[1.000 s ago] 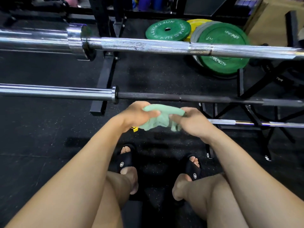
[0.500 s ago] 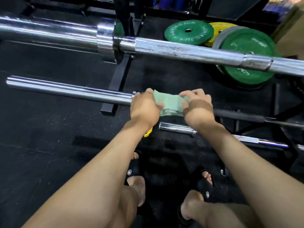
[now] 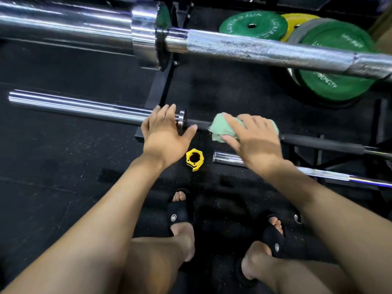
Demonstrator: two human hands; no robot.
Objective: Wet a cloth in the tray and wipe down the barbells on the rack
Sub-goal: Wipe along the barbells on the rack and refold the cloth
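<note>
Down at the middle barbell (image 3: 318, 143), the person's right hand (image 3: 254, 143) presses the green cloth (image 3: 220, 128) onto the dark shaft, fingers laid over the top and thumb reaching under the cloth's near edge, so the cloth sits draped over the bar just right of the collar (image 3: 181, 122). The left hand (image 3: 165, 136) is beside it, fingers spread and straight, hovering over or lightly touching the chrome sleeve at the collar; I cannot tell whether it actually bears on the metal. The bar's long axis runs left to right across the view, dropping slightly toward the right, so any wiping stroke would, I judge, slide along that line, with most of the unwiped shaft lying to the right of the cloth. The right hand is the one placed to do it.

Much of the cloth is hidden under the palm, so how wet it is cannot be made out. No tray is visible. The bar's right end runs out of view, and the rack's (image 3: 163, 85) supports are largely lost in the dark floor.
</note>
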